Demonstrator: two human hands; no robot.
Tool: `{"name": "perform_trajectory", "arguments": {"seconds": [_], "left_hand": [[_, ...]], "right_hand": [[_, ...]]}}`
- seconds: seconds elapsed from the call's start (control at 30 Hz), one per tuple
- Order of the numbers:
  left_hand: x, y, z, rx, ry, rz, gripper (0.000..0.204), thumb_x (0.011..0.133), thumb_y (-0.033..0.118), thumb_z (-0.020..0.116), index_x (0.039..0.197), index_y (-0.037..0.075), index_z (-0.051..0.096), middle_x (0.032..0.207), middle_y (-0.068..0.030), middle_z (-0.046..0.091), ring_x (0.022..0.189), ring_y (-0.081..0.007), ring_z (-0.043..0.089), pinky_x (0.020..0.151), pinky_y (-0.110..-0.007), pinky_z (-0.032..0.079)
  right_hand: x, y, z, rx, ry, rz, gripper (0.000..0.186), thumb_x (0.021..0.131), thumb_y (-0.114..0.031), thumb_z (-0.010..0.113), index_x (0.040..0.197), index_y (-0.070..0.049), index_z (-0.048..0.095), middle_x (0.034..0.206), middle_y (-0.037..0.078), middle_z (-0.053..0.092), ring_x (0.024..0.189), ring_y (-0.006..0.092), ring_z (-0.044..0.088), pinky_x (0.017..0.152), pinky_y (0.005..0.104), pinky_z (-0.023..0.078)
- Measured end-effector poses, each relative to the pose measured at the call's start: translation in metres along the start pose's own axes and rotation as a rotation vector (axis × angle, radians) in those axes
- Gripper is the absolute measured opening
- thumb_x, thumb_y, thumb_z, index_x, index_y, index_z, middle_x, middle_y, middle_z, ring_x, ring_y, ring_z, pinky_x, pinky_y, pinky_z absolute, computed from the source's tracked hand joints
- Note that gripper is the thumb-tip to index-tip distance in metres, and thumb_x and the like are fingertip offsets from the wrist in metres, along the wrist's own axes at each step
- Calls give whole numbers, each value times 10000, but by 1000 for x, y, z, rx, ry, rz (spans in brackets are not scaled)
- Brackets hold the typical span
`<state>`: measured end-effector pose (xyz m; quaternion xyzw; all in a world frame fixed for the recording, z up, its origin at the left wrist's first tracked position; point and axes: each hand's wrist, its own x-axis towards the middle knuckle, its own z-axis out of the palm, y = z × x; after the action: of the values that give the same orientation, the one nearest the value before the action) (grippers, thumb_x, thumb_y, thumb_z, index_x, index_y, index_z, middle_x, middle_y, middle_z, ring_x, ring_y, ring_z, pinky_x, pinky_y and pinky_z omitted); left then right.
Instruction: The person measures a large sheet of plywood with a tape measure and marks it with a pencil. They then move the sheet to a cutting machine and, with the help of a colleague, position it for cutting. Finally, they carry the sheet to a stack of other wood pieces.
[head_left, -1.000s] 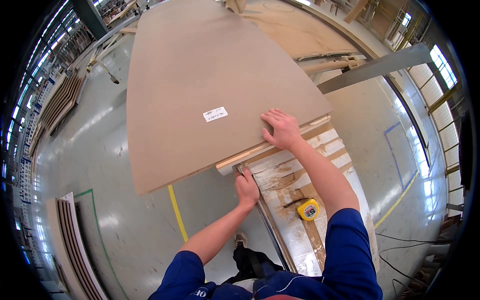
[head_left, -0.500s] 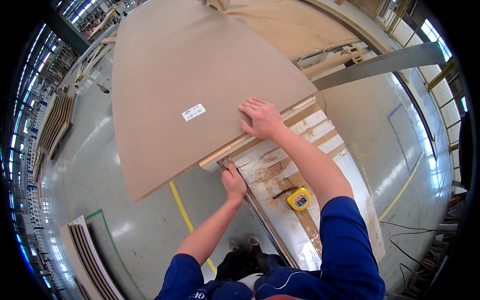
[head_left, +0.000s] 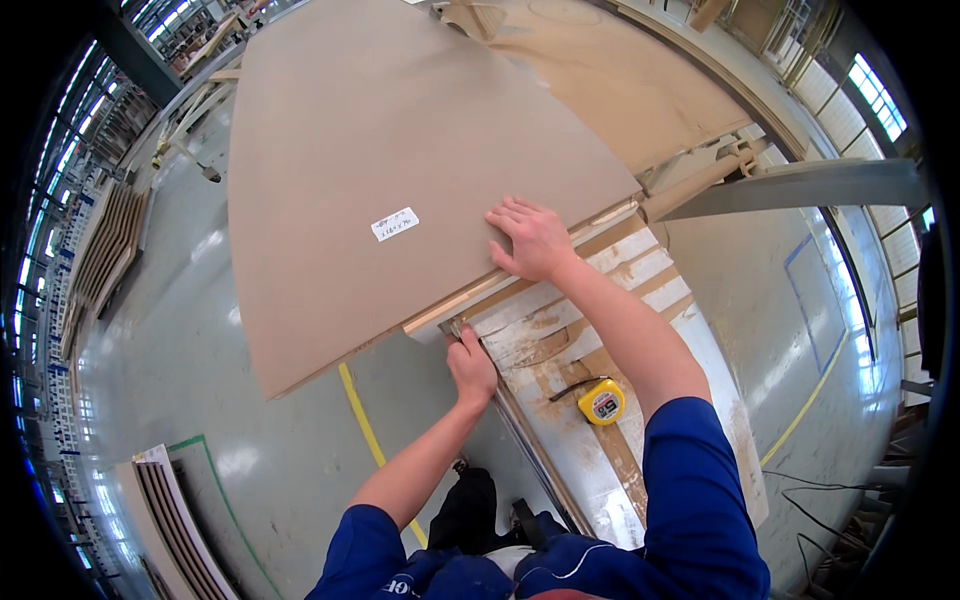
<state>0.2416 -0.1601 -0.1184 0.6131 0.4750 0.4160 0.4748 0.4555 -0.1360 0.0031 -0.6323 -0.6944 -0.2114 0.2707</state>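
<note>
My right hand [head_left: 533,240] lies flat on a large brown board [head_left: 350,130], close to its near right edge, fingers stretched out. A small white handwritten label [head_left: 396,224] sticks to the board left of that hand. Below the board's near edge, my left hand [head_left: 471,370] is closed at the corner of a worn worktable [head_left: 610,255]. Its thumb meets a small metal part [head_left: 452,328] there; what the fingers wrap round is hidden. On the worktable, between my forearms, rests a yellow tape measure [head_left: 601,401], a short dark strip sticking out of it.
Beyond the board lies another tan sheet surface [head_left: 620,90]. A grey curved beam [head_left: 800,190] juts out at the right. Stacked panels stand on the floor at lower left [head_left: 180,520] and far left [head_left: 105,245]. Dark cables [head_left: 820,487] trail at the lower right.
My legs have moved apart, one foot stepping forward. The view has shifted slightly, while both hands keep about the same places on the board and at the table corner.
</note>
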Motion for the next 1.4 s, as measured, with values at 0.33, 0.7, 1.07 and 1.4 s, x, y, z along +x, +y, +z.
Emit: {"name": "perform_trajectory", "arguments": {"seconds": [0.33, 0.7, 1.07, 1.4], "left_hand": [[-1, 5, 0, -51, 4, 29, 462, 1092, 348, 425, 1101, -93, 562, 929, -316, 671, 872, -467, 635, 835, -509, 470], [1, 14, -5, 3, -42, -37, 467, 1090, 346, 430, 982, -92, 554, 856, -337, 648, 850, -497, 645, 782, -533, 472], [3, 14, -4, -1, -28, -47, 481, 1087, 341, 444, 963, -110, 556, 871, -341, 640, 844, -496, 633, 782, -527, 465], [0, 25, -9, 55, -67, -59, 447, 1095, 337, 426, 1068, -87, 561, 886, -303, 650, 854, -449, 626, 805, -510, 467]], "right_hand": [[4, -3, -4, -11, -1, 2, 423, 806, -248, 710, 1167, -29, 709, 1208, 138, 727, 1199, 319, 666, 1111, 431, 494], [6, 2, 1, -9, 2, 5, 413, 824, -284, 709, 1158, -39, 706, 1200, 131, 727, 1186, 307, 669, 1105, 414, 496], [6, 4, 2, 7, -2, 27, 404, 821, -275, 710, 1151, -42, 712, 1198, 125, 727, 1186, 303, 667, 1109, 408, 493], [4, 7, 0, 40, -17, 69, 402, 832, -281, 704, 1163, -53, 709, 1207, 112, 724, 1197, 297, 660, 1112, 405, 487]]}}
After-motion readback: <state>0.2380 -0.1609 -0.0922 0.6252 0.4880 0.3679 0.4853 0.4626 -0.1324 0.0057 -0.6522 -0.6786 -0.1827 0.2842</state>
